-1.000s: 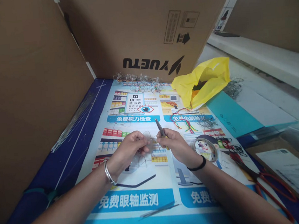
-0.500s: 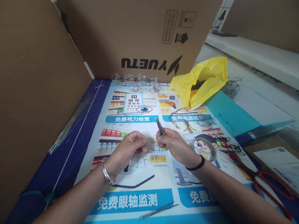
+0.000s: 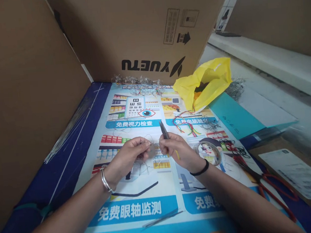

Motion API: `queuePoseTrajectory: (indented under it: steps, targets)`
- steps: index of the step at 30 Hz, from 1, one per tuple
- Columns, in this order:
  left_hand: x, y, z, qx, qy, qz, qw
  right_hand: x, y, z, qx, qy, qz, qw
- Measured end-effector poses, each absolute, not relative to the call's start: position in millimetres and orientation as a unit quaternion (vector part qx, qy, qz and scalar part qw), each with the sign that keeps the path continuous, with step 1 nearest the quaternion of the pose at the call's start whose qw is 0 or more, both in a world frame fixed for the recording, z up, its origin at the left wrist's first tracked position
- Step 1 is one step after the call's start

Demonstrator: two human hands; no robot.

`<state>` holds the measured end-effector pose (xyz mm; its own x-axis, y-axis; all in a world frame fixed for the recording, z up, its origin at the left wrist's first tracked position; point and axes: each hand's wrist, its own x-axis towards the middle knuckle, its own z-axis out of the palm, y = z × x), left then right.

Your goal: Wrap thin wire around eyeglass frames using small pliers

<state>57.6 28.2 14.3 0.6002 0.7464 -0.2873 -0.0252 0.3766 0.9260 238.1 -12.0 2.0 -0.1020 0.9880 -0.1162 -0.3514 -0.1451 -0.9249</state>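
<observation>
Over the printed mat [image 3: 165,189], my left hand [image 3: 136,149] pinches a piece of thin wire [image 3: 153,146], bent into loops that stick out between the hands and below the fingers. My right hand [image 3: 177,148] is wrapped round a pair of pliers [image 3: 163,129], with the dark pointed jaws upward and a bit of yellow handle showing under the palm. The jaws stand apart from the left fingertips. How the wire's far ends run is too fine to make out.
Cut wires [image 3: 162,218] lie in front, long wires [image 3: 66,134] at left. Tangled wire pieces [image 3: 138,83] line the cardboard box [image 3: 141,30]. Rightward are a yellow bag [image 3: 217,77], coloured cords [image 3: 191,129], a tape roll [image 3: 216,154], black loops [image 3: 237,150] and red-handled scissors [image 3: 278,189].
The whole view has shifted slightly, so things sit a little further left. My left hand keeps its pinch on the wire and my right hand still grips the pliers.
</observation>
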Motion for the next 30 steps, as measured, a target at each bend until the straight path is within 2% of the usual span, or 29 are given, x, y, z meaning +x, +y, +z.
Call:
queuePoseTrajectory:
  steps: [11, 19, 22, 27, 30]
  targets:
    - [56.1, 29.5, 16.5, 0.474, 0.376, 0.276, 0.747, 238.6, -11.6, 6.2, -0.486, -0.395, 0.612, 0.483]
    - [40.9, 43.2, 33.1, 0.538, 0.422, 0.299, 0.666, 248.0, -8.9, 10.9, -0.506, -0.504, 0.55, 0.434]
    - [34.4, 50.5, 42.1, 0.555, 0.444, 0.323, 0.625, 255.8, -7.9, 18.0, -0.556, -0.622, 0.437, 0.335]
    - [28.4, 57.4, 47.2, 0.57, 0.474, 0.336, 0.581, 250.6, -22.7, 29.5, -0.578, -0.795, 0.174, 0.046]
    - [26.3, 59.7, 45.9, 0.581, 0.474, 0.333, 0.572, 238.2, -35.4, 30.5, -0.566, -0.818, 0.099, -0.034]
